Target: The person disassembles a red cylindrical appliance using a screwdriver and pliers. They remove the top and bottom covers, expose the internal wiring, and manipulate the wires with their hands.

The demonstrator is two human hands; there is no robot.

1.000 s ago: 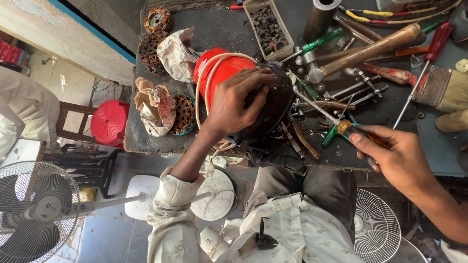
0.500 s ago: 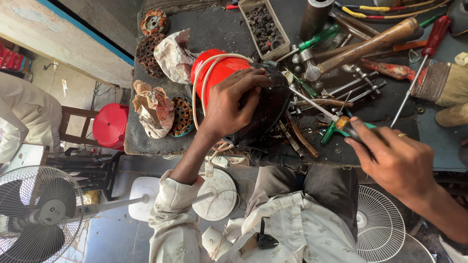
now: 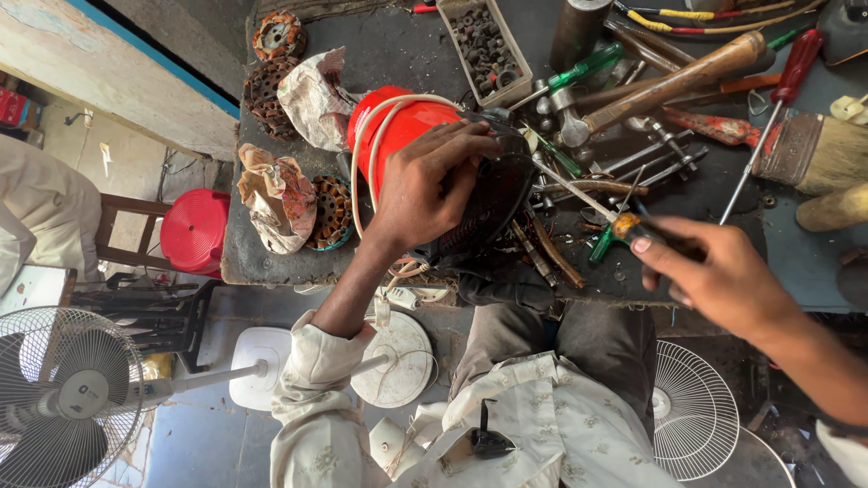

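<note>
Your workbench [image 3: 380,41] fills the upper frame, dark and cluttered; below its edge sit a white pedestal fan [image 3: 68,398] at lower left, a red stool [image 3: 194,230] beside the bench, and a loose wire fan guard [image 3: 696,411] near your right knee. At bench centre lies the fan motor [image 3: 479,203], a red housing with a black grilled end, a white cord [image 3: 366,158] looped over the red part. Your left hand [image 3: 429,185] lies spread over the motor, fingers closed down on it, pressing it against the bench edge. Your right hand [image 3: 714,276] is well apart, to the right, pinched shut on a screwdriver [image 3: 592,203] by its handle; the metal shaft runs up-left and its tip meets the black end of the motor. Behind the motor: a wooden-handled hammer [image 3: 669,81], a paintbrush [image 3: 814,154], a red-handled screwdriver [image 3: 773,113], a tray of small nuts [image 3: 484,45]. Left of the motor: wound stators [image 3: 330,212] and crumpled paper [image 3: 312,95]
</note>
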